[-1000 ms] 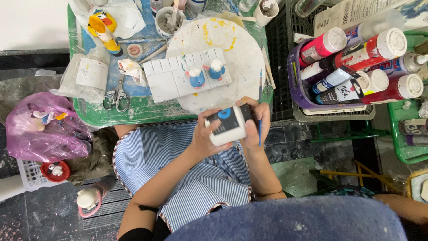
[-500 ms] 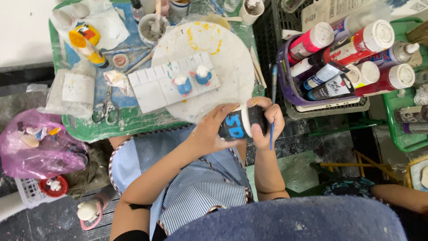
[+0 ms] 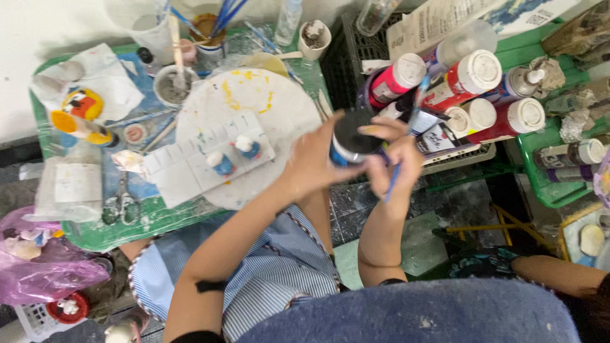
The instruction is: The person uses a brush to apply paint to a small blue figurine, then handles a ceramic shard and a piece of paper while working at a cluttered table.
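We gripped the jar [image 3: 353,141] with the left hand [image 3: 312,162]; the right hand [image 3: 395,159] pinched a brush [image 3: 401,143] against it. This appeared to be a paint-loading step, and the next move called for a steady jar.

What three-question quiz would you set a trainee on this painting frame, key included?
1. True or false: the left hand and the right hand both grip the dark round object.
2. What thin tool does the right hand also carry?
A. scissors
B. blue-handled brush
C. wooden stick
3. On what do the two small blue-and-white painted pieces sit?

Key
1. True; one hand on each side.
2. B
3. On the white compartment palette, which lies across the round white board on the green tray.
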